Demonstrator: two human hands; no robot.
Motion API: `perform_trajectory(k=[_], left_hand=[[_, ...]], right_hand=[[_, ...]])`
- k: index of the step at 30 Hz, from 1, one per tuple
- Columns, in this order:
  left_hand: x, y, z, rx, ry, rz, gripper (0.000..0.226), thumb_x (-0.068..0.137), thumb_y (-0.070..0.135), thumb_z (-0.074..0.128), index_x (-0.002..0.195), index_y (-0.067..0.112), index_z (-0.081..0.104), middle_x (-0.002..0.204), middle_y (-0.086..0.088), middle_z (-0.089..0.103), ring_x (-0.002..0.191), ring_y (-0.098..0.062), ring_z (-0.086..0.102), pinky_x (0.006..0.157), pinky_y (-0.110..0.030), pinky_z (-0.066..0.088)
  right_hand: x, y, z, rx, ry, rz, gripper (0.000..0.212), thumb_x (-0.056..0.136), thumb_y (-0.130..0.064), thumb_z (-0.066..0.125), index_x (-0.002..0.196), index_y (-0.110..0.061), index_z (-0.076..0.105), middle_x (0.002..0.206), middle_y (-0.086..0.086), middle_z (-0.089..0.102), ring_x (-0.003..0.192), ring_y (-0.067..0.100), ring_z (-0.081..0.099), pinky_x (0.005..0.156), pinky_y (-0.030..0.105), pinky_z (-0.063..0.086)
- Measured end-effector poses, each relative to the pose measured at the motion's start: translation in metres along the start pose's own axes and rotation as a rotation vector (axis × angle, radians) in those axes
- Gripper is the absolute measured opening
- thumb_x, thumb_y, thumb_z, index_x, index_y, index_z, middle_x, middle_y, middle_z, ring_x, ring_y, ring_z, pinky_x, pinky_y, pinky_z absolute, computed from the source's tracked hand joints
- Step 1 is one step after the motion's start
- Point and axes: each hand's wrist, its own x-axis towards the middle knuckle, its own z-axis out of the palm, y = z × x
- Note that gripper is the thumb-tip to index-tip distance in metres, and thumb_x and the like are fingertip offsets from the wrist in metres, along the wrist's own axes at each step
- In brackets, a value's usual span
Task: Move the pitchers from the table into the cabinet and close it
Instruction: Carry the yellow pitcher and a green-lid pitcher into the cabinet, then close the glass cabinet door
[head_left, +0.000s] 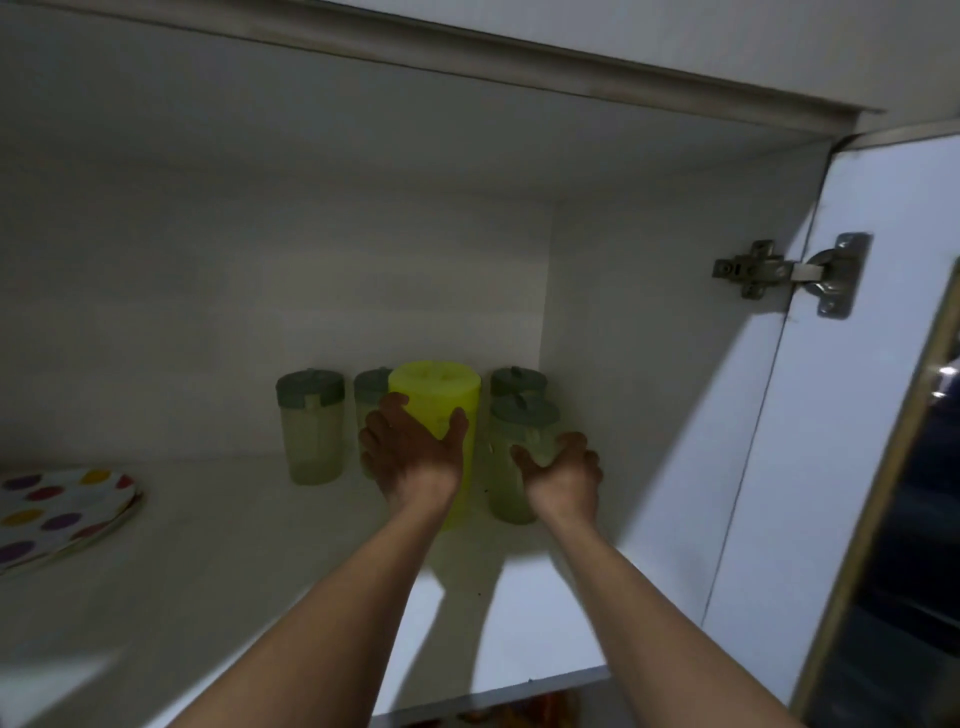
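Observation:
Inside the open cabinet a yellow pitcher (436, 389) stands upright on the shelf (234, 545). My left hand (415, 457) wraps its front, thumb on the right side and fingers on the left. Just to its right stands a clear pitcher with a grey-green lid (511, 493), and my right hand (563, 475) curls around its right side. Behind it a second clear pitcher (517, 382) shows only its lid. Two more clear pitchers (310, 426) (371, 389) stand left of the yellow one. The table is out of view.
Polka-dot plates (57, 509) are stacked at the shelf's left edge. The cabinet door (779, 467) hangs open on the right on a metal hinge (789, 273). The cabinet's right wall is close beside the pitchers.

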Motion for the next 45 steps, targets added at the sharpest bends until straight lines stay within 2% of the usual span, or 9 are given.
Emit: perform_trajectory(k=[4, 12, 19, 24, 29, 33, 36, 40, 45], left_hand=[[-0.007, 0.017, -0.03, -0.086, 0.085, 0.067, 0.057, 0.071, 0.053, 0.053, 0.108, 0.01, 0.053, 0.102, -0.018, 0.055, 0.101, -0.041, 0.051, 0.078, -0.045, 0.041], [-0.017, 0.041, -0.115, -0.047, -0.059, 0.417, 0.038, 0.084, 0.039, 0.059, 0.114, 0.017, 0.054, 0.107, -0.012, 0.056, 0.101, -0.034, 0.051, 0.084, -0.042, 0.042], [-0.048, 0.068, -0.172, -0.131, -0.182, 0.568, 0.036, 0.089, 0.039, 0.054, 0.117, 0.018, 0.055, 0.107, -0.011, 0.053, 0.101, -0.03, 0.051, 0.084, -0.038, 0.041], [-0.076, 0.112, -0.196, -0.241, -0.252, 0.662, 0.034, 0.09, 0.037, 0.052, 0.117, 0.016, 0.058, 0.108, -0.014, 0.055, 0.102, -0.034, 0.053, 0.086, -0.04, 0.045], [-0.115, 0.174, -0.22, -0.376, -0.314, 0.766, 0.034, 0.093, 0.036, 0.05, 0.118, 0.016, 0.06, 0.114, -0.01, 0.06, 0.107, -0.028, 0.055, 0.087, -0.037, 0.043], [-0.156, 0.225, -0.234, -0.466, -0.386, 0.804, 0.033, 0.097, 0.035, 0.047, 0.123, 0.019, 0.059, 0.119, -0.003, 0.059, 0.106, -0.021, 0.057, 0.081, -0.031, 0.042], [-0.191, 0.276, -0.244, -0.573, -0.435, 0.819, 0.034, 0.096, 0.035, 0.046, 0.125, 0.02, 0.058, 0.124, -0.004, 0.058, 0.103, -0.022, 0.06, 0.087, -0.039, 0.048], [-0.24, 0.339, -0.262, -0.563, -0.495, 0.894, 0.041, 0.1, 0.039, 0.039, 0.136, 0.022, 0.049, 0.141, -0.002, 0.048, 0.118, -0.022, 0.055, 0.093, -0.037, 0.044], [-0.29, 0.397, -0.272, -0.534, -0.589, 0.974, 0.047, 0.102, 0.039, 0.036, 0.146, 0.023, 0.039, 0.152, -0.004, 0.037, 0.132, -0.026, 0.045, 0.104, -0.042, 0.041]], right_hand=[[-0.02, -0.019, -0.032, -0.177, 0.024, -0.096, 0.054, 0.088, -0.041, 0.066, 0.128, -0.009, 0.046, 0.128, 0.019, 0.051, 0.125, 0.041, 0.043, 0.101, 0.047, 0.043], [-0.085, -0.054, -0.101, -0.415, 0.023, -0.403, 0.051, 0.094, -0.031, 0.055, 0.139, -0.009, 0.044, 0.136, 0.016, 0.049, 0.128, 0.036, 0.044, 0.104, 0.047, 0.042], [-0.158, -0.079, -0.188, -0.561, 0.033, -0.541, 0.044, 0.097, -0.02, 0.045, 0.14, -0.008, 0.046, 0.14, 0.013, 0.051, 0.13, 0.031, 0.046, 0.104, 0.043, 0.042], [-0.196, -0.09, -0.266, -0.695, 0.094, -0.524, 0.051, 0.098, -0.025, 0.045, 0.146, -0.011, 0.042, 0.147, 0.012, 0.048, 0.133, 0.031, 0.046, 0.106, 0.043, 0.042], [-0.226, -0.101, -0.354, -0.863, 0.283, -0.51, 0.047, 0.097, -0.032, 0.047, 0.137, -0.008, 0.051, 0.135, 0.012, 0.06, 0.123, 0.033, 0.054, 0.105, 0.045, 0.042], [-0.252, -0.108, -0.423, -0.934, 0.399, -0.483, 0.046, 0.099, -0.032, 0.042, 0.138, -0.009, 0.05, 0.136, 0.012, 0.059, 0.127, 0.032, 0.051, 0.114, 0.049, 0.029], [-0.271, -0.109, -0.484, -1.011, 0.485, -0.452, 0.043, 0.1, -0.031, 0.039, 0.135, -0.01, 0.052, 0.135, 0.013, 0.059, 0.126, 0.033, 0.05, 0.114, 0.052, 0.029], [-0.294, -0.107, -0.555, -1.139, 0.579, -0.374, 0.042, 0.099, -0.035, 0.04, 0.128, -0.009, 0.055, 0.132, 0.013, 0.059, 0.128, 0.032, 0.049, 0.116, 0.059, 0.023], [-0.32, -0.091, -0.615, -1.169, 0.609, -0.26, 0.048, 0.097, -0.043, 0.038, 0.134, -0.016, 0.05, 0.139, 0.012, 0.054, 0.133, 0.033, 0.044, 0.115, 0.066, 0.021]])
